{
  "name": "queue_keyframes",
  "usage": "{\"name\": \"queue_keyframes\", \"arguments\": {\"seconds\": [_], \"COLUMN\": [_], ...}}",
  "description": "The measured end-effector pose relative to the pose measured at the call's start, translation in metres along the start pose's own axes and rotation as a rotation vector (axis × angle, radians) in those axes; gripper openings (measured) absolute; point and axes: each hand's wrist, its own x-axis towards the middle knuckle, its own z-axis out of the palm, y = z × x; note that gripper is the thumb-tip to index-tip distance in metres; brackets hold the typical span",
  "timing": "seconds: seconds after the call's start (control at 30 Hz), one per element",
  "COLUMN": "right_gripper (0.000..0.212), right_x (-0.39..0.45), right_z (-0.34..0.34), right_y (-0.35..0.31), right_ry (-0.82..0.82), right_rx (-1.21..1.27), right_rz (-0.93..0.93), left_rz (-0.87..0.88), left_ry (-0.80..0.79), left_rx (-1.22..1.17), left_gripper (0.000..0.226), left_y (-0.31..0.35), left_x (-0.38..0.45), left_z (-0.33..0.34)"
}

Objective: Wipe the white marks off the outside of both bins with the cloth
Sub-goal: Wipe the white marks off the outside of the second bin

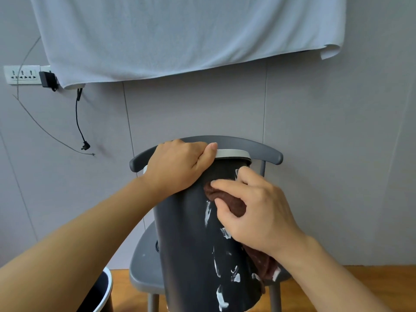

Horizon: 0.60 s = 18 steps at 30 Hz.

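Observation:
A dark grey bin (189, 239) with a light rim lies tilted on a grey chair, its rim against the chair back and its base toward me. White marks (221, 298) streak its outer wall. My left hand (180, 165) grips the rim at the top. My right hand (254, 212) presses a brown cloth (227, 199) against the upper wall; the cloth's tail hangs below the wrist. A second dark bin (101, 291) with a white rim stands on the floor at the lower left, mostly hidden by my left forearm.
The grey chair (144, 262) stands against a grey panelled wall on a wooden floor (369, 280). A pale towel (180, 34) hangs on the wall above. At the left are a socket strip (21, 74), a black adapter and a dangling cable (78, 122).

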Motion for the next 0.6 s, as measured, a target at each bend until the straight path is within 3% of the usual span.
{"name": "queue_keyframes", "arguments": {"seconds": [0.2, 0.37, 0.6], "right_gripper": [0.028, 0.024, 0.025], "right_x": [0.015, -0.003, 0.009], "right_z": [-0.003, -0.007, -0.008], "right_y": [0.003, -0.004, -0.006], "right_ry": [0.161, -0.136, -0.015], "right_rx": [-0.046, 0.032, -0.028], "right_rz": [0.109, -0.034, 0.053], "left_rz": [0.015, -0.022, -0.037], "left_ry": [0.012, -0.009, -0.050], "left_rx": [0.007, -0.025, -0.003], "left_gripper": [0.049, 0.053, 0.055], "left_y": [0.003, 0.000, 0.004], "left_x": [0.000, 0.001, 0.006], "left_z": [0.000, 0.001, 0.005]}}
